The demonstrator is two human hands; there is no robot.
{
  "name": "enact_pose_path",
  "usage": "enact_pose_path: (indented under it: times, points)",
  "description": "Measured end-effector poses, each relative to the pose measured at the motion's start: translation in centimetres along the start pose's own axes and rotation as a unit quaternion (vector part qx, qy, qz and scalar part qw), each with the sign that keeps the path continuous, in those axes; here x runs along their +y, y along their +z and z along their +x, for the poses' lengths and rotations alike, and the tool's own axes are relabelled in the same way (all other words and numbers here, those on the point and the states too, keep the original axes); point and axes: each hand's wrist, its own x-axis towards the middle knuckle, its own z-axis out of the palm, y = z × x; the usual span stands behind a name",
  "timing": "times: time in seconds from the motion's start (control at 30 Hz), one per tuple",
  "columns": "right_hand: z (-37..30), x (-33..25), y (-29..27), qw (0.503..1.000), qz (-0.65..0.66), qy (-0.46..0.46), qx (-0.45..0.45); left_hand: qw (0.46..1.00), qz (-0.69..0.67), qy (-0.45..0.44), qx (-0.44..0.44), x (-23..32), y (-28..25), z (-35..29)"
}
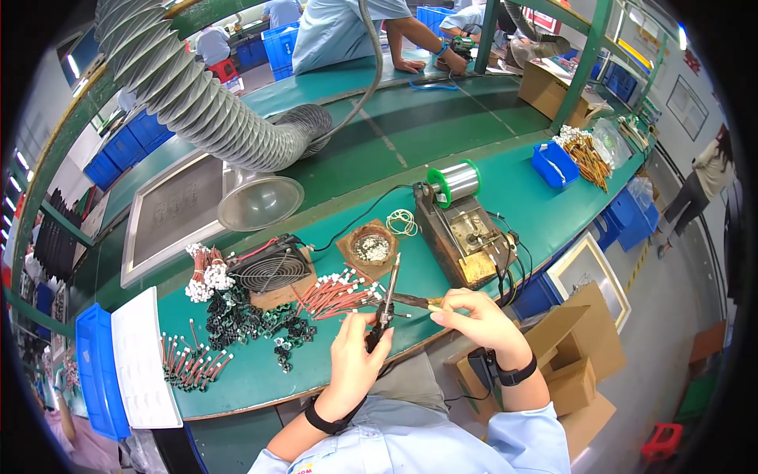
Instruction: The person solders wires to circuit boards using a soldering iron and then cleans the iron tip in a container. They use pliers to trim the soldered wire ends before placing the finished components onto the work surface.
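My left hand [357, 354] is closed round the black handle of a soldering iron [392, 278], its metal shaft pointing up and away from me. My right hand [480, 317] pinches the tan end of a slim dark-brown stick-like tool [414, 300]; its exact kind is unclear. The two tools cross or nearly meet above the bench's front edge. Just beyond lie loose red wires with white connectors [335, 294]. Left of these is a heap of small dark-green parts [257, 320], and wired parts [193, 365] stand in rows farther left.
A solder spool [458, 183] sits on a metal station with a yellow sponge [478, 268]. Nearby are a dish [371, 246], a fan [272, 272] and a clear hood [260, 203] on a grey hose. A white tray [144, 359] borders the left; cartons [572, 387] stand right. Someone works across the bench.
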Motion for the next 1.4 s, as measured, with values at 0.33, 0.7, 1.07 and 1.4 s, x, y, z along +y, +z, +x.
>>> enact_pose_path:
  times: [0.33,0.7,1.07,1.4]
  points:
    - [0.6,3.5,2.0,0.953,0.303,0.020,-0.008,0.660,-0.652,-0.296,-0.227,-1.0,-2.3,1.4]
    - [-0.2,0.5,0.2,0.999,0.021,-0.025,0.015,0.991,-0.105,-0.077,-0.025,-0.3,0.1,0.4]
    - [0.9,4.6,2.0,0.936,0.353,0.000,-0.022,0.603,-0.699,-0.261,-0.281,-2.7,-1.5,1.7]
    - [0.6,1.7,0.4,0.997,0.074,-0.010,0.018,0.976,-0.187,-0.107,-0.031,-0.4,-0.3,1.1]
